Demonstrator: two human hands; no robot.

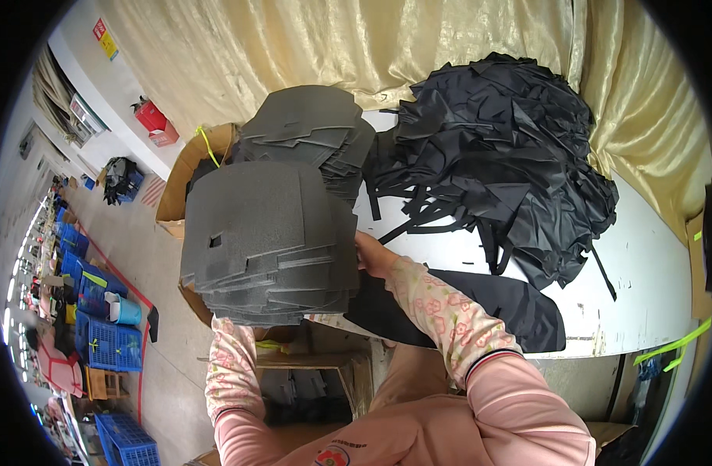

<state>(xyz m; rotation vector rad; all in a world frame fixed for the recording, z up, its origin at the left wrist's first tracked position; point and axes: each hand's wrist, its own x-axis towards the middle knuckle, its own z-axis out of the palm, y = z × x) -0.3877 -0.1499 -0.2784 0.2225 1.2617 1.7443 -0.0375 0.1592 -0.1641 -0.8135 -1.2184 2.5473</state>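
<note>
A thick stack of dark grey foam sheets (255,210), fanned unevenly along its near edge, is tilted up in front of me at the left. The top sheet has a small cut-out. My right hand (377,255) grips the stack's right edge, its fingers partly hidden by the sheets. My left forearm reaches up to the stack's near left edge, where the sheets cover the hand. Just behind stands a second pile of grey foam sheets (301,116). A flat black fabric piece (519,311) lies by my right forearm on the white table (581,303).
A large heap of black fabric pieces with straps (511,155) covers the table's far right. A cardboard box (172,206) stands at the left behind the stack. Gold curtains (239,46) hang behind. Blue crates (115,346) line the floor at far left. A wooden shelf (317,361) sits below.
</note>
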